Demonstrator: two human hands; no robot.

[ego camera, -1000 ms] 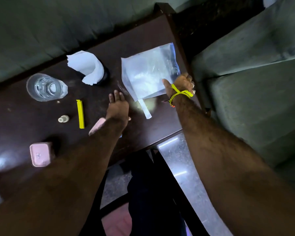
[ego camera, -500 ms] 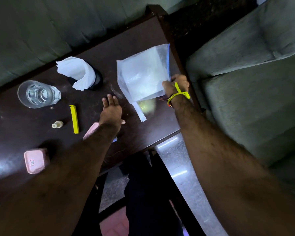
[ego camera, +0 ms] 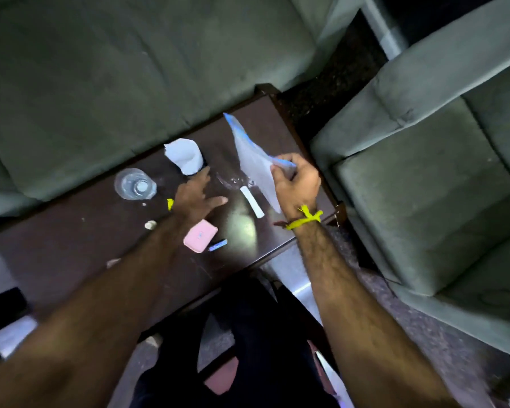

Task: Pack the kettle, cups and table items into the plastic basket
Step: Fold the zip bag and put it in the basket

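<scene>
The right hand [ego camera: 296, 184] held the plastic bag [ego camera: 255, 163]; the left hand [ego camera: 196, 192], fingers spread wide, could knock the glass [ego camera: 135, 184] at nine o'clock.

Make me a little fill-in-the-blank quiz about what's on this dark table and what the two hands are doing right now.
1. The right hand grips a clear plastic ____, lifted off the table.
2. The left hand reaches out with fingers spread and holds ____.
3. The drinking glass stands beside the white ____ at the table's far edge.
4. The small case lying near the left wrist is ____ in colour.

Missing words: bag; nothing; tissue; pink
</scene>
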